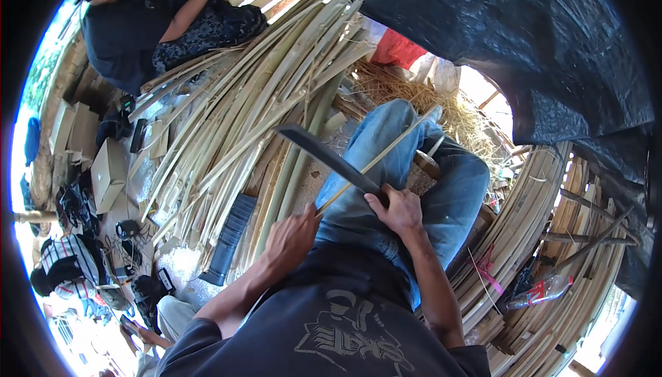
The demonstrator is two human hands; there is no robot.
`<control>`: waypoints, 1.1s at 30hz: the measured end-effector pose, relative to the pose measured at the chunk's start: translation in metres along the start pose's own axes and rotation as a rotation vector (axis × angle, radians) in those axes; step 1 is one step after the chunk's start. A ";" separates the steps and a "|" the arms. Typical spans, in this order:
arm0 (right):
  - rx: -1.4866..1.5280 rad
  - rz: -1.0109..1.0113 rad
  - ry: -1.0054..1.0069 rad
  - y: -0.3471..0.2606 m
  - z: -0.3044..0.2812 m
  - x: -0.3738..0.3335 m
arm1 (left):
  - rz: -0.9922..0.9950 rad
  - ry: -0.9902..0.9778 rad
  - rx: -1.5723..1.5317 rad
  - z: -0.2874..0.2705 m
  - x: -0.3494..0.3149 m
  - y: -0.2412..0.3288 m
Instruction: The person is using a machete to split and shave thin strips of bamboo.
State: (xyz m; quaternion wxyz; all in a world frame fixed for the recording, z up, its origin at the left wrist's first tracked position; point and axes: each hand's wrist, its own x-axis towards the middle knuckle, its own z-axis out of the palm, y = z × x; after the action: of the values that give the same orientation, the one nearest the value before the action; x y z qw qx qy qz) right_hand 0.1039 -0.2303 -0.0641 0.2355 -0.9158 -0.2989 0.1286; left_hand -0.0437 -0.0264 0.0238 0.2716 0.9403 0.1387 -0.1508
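Note:
My left hand (291,238) is closed around the near end of a thin bamboo strip (389,148), which runs up and away over my jeans. In my right hand (398,210) is a machete (327,158), gripped near the base of its blade; the handle is hidden by the fingers. Its broad dark blade points up and to the left, crossing over the strip just beyond my left hand. Whether the edge touches the strip I cannot tell. The strip's far end lies by my knee (396,116).
Long split bamboo strips (255,94) lie piled to my left, with more bundles (531,239) on the right. A plastic bottle (541,291) rests there. Beside the left pile are a black slatted object (231,239) and a cardboard box (108,176). Another person (131,29) sits far left. Dark sheeting (524,39) hangs above.

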 end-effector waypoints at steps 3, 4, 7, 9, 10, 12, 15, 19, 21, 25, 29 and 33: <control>-0.032 -0.017 0.051 0.003 0.005 0.000 | 0.142 0.114 0.087 0.032 0.058 0.003; 0.001 0.028 0.039 0.005 0.007 0.004 | 0.108 0.103 0.062 0.033 0.074 0.014; 0.016 0.095 0.153 0.010 0.012 0.016 | 0.063 0.054 0.015 0.029 0.105 0.025; -0.035 0.005 0.349 0.019 0.028 0.015 | 0.058 0.014 0.000 0.027 0.108 0.030; -0.095 -0.111 0.557 0.024 0.037 0.012 | 0.072 0.016 -0.015 0.024 0.106 0.032; -0.126 -0.146 0.585 0.023 0.036 0.012 | 0.125 0.063 -0.008 0.026 0.095 0.024; -0.221 -0.191 0.647 0.016 0.035 0.008 | 0.079 0.050 -0.105 0.023 0.077 0.019; -0.126 0.022 0.111 0.005 0.018 0.002 | 0.104 0.097 -0.016 0.024 0.051 0.014; -0.119 0.037 0.078 0.006 0.020 0.001 | 0.065 0.075 -0.019 0.018 0.042 0.015; -0.130 0.032 0.112 0.005 0.023 -0.001 | 0.048 0.071 -0.040 0.012 0.022 0.008; -0.014 0.210 0.142 0.014 0.015 0.012 | -0.014 0.008 -0.020 -0.003 -0.016 0.002; -0.059 0.076 0.173 0.017 0.021 0.003 | -0.094 -0.073 -0.061 -0.008 -0.042 -0.011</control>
State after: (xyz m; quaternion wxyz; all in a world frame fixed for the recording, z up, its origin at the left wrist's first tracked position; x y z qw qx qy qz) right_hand 0.1068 -0.2328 -0.0905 0.2283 -0.9406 -0.2463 0.0491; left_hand -0.0841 -0.0205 0.0401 0.2976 0.9180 0.1772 -0.1931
